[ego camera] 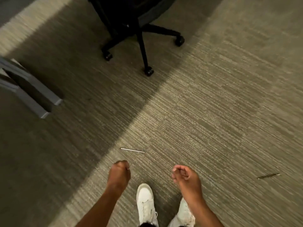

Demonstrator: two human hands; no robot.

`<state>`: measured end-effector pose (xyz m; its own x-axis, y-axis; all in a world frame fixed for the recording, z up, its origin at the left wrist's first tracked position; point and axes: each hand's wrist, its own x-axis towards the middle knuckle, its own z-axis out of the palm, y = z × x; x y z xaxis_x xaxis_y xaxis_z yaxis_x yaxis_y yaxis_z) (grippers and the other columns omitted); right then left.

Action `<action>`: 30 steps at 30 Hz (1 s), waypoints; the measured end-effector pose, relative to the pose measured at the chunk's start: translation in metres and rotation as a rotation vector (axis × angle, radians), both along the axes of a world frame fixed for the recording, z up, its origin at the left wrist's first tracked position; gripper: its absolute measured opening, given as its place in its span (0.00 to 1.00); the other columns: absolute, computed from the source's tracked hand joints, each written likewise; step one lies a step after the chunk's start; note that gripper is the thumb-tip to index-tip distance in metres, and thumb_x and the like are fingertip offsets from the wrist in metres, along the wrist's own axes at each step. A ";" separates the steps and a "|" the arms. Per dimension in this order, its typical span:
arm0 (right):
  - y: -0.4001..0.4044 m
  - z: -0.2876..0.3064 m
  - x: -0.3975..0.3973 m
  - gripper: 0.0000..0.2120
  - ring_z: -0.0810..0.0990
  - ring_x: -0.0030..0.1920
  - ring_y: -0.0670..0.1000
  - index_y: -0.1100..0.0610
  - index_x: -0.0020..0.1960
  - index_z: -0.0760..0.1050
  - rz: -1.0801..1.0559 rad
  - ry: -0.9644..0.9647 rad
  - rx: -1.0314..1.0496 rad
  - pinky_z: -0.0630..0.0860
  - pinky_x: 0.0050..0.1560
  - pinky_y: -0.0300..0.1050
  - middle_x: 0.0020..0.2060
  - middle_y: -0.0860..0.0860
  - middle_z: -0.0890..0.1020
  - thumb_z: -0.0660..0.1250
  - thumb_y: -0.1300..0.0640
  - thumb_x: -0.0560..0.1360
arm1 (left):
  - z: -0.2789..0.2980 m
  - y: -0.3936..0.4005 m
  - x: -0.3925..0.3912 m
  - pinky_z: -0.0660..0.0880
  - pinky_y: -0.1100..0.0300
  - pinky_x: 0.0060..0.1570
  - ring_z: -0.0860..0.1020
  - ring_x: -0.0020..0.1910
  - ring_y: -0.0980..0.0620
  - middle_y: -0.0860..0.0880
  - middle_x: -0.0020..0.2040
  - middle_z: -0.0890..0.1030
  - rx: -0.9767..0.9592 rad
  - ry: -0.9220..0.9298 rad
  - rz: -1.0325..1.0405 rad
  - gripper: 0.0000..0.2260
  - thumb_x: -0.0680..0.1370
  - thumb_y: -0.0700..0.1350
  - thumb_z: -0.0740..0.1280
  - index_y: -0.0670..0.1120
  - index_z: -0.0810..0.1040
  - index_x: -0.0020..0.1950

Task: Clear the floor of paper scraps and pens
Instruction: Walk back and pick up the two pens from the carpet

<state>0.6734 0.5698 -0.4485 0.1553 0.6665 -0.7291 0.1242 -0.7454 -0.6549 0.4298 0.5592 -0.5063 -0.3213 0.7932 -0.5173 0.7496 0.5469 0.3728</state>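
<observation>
Grey-brown carpet (213, 112) covers the whole frame, and two thin items lie on it. A pale pen (132, 150) rests low in the centre, just above the hands, near the edge of a diagonal shadow. A darker pen (268, 176), blurred, lies at the lower right, well apart from the first. No paper scraps show anywhere in view, so that part may be finished here, or scraps may lie outside the frame; both pens are left to pick up.

Both bare forearms reach forward from the bottom edge over white shoes (146, 203). The left hand (118, 175) is curled into a loose fist, knuckles up, and something small and pale shows at its fingers; I cannot tell what. The right hand (186, 176) has its fingers bent inward, pinched lightly, seemingly holding nothing. Neither hand touches a pen.

A black chair (142, 33) stands at the upper centre, and a grey frame (32, 94) at the left.
</observation>
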 end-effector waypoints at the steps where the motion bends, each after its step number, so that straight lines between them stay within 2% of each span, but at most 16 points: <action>1: 0.000 -0.025 0.002 0.04 0.85 0.41 0.53 0.54 0.46 0.80 0.014 0.000 -0.009 0.83 0.43 0.47 0.39 0.53 0.85 0.69 0.61 0.76 | -0.025 0.002 -0.004 0.72 0.62 0.35 0.78 0.32 0.47 0.47 0.33 0.81 0.003 0.016 -0.020 0.06 0.69 0.36 0.67 0.46 0.79 0.35; 4: 0.002 -0.098 0.010 0.06 0.85 0.43 0.53 0.51 0.45 0.80 0.057 -0.011 -0.016 0.83 0.47 0.50 0.40 0.52 0.85 0.69 0.61 0.75 | -0.095 0.010 -0.012 0.78 0.54 0.37 0.80 0.35 0.42 0.43 0.35 0.82 -0.024 0.058 -0.091 0.04 0.69 0.37 0.66 0.44 0.79 0.37; 8: 0.002 -0.201 0.024 0.06 0.85 0.42 0.53 0.51 0.45 0.80 0.165 -0.080 -0.021 0.82 0.45 0.48 0.40 0.52 0.86 0.69 0.61 0.75 | -0.187 0.023 -0.011 0.78 0.51 0.42 0.80 0.41 0.38 0.38 0.41 0.81 -0.079 0.115 -0.181 0.05 0.74 0.38 0.64 0.40 0.80 0.42; 12: 0.003 -0.276 0.035 0.07 0.85 0.43 0.52 0.48 0.44 0.79 0.234 -0.110 -0.025 0.82 0.49 0.56 0.41 0.51 0.86 0.70 0.60 0.74 | -0.253 0.036 -0.004 0.76 0.54 0.54 0.78 0.52 0.44 0.41 0.53 0.81 -0.104 0.195 -0.302 0.08 0.77 0.37 0.63 0.41 0.79 0.55; 16: 0.003 -0.324 0.041 0.08 0.85 0.44 0.53 0.48 0.44 0.79 0.261 -0.100 -0.025 0.82 0.49 0.54 0.40 0.50 0.85 0.70 0.62 0.74 | -0.305 0.045 -0.002 0.73 0.54 0.64 0.72 0.62 0.45 0.42 0.64 0.74 -0.121 0.318 -0.435 0.15 0.79 0.38 0.60 0.43 0.73 0.65; 18: 0.003 -0.336 0.042 0.08 0.85 0.43 0.52 0.50 0.46 0.80 0.266 -0.097 -0.017 0.83 0.48 0.52 0.41 0.51 0.85 0.70 0.63 0.74 | -0.323 0.045 -0.005 0.74 0.54 0.63 0.70 0.62 0.47 0.45 0.65 0.73 -0.110 0.374 -0.478 0.17 0.78 0.38 0.63 0.46 0.73 0.67; 21: -0.002 -0.341 0.042 0.07 0.84 0.44 0.51 0.52 0.49 0.80 0.269 -0.100 -0.028 0.82 0.46 0.48 0.42 0.51 0.85 0.69 0.63 0.74 | -0.333 0.051 -0.008 0.75 0.55 0.58 0.72 0.56 0.49 0.47 0.60 0.75 -0.044 0.401 -0.546 0.16 0.76 0.43 0.68 0.48 0.74 0.64; 23: -0.009 -0.337 0.044 0.08 0.84 0.44 0.51 0.50 0.48 0.79 0.269 -0.086 -0.023 0.82 0.45 0.47 0.42 0.51 0.85 0.69 0.62 0.74 | -0.332 0.055 -0.010 0.77 0.56 0.55 0.73 0.53 0.52 0.49 0.57 0.78 -0.042 0.368 -0.557 0.13 0.77 0.46 0.67 0.51 0.76 0.61; 25: -0.017 -0.327 0.047 0.07 0.84 0.43 0.49 0.50 0.47 0.79 0.273 -0.081 -0.034 0.81 0.43 0.43 0.42 0.49 0.85 0.69 0.62 0.75 | -0.320 0.056 -0.009 0.78 0.58 0.50 0.76 0.49 0.52 0.50 0.55 0.80 -0.102 0.266 -0.454 0.10 0.78 0.44 0.65 0.52 0.78 0.58; 27: -0.024 -0.311 0.051 0.05 0.84 0.42 0.48 0.53 0.48 0.80 0.269 -0.084 -0.050 0.80 0.43 0.40 0.42 0.49 0.85 0.69 0.61 0.75 | -0.297 0.054 0.002 0.79 0.56 0.45 0.77 0.45 0.50 0.46 0.50 0.80 -0.163 0.125 -0.270 0.07 0.77 0.41 0.65 0.45 0.78 0.54; 29: -0.029 -0.287 0.057 0.05 0.84 0.42 0.49 0.55 0.50 0.80 0.241 -0.083 -0.068 0.81 0.45 0.44 0.42 0.50 0.85 0.69 0.62 0.75 | -0.262 0.053 0.023 0.78 0.57 0.40 0.76 0.40 0.52 0.48 0.43 0.77 -0.162 -0.001 -0.147 0.03 0.75 0.40 0.67 0.41 0.75 0.47; 30: -0.030 -0.271 0.060 0.05 0.84 0.43 0.49 0.55 0.49 0.80 0.218 -0.072 -0.076 0.81 0.46 0.46 0.42 0.50 0.85 0.69 0.62 0.75 | -0.239 0.052 0.035 0.75 0.63 0.37 0.73 0.38 0.55 0.51 0.41 0.74 -0.150 -0.066 -0.108 0.04 0.75 0.39 0.68 0.42 0.74 0.46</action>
<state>0.7339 0.5395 -0.7195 0.0670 0.6333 -0.7710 0.3315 -0.7429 -0.5815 0.4645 0.6108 -0.7456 -0.2001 0.7339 -0.6491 0.7835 0.5176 0.3437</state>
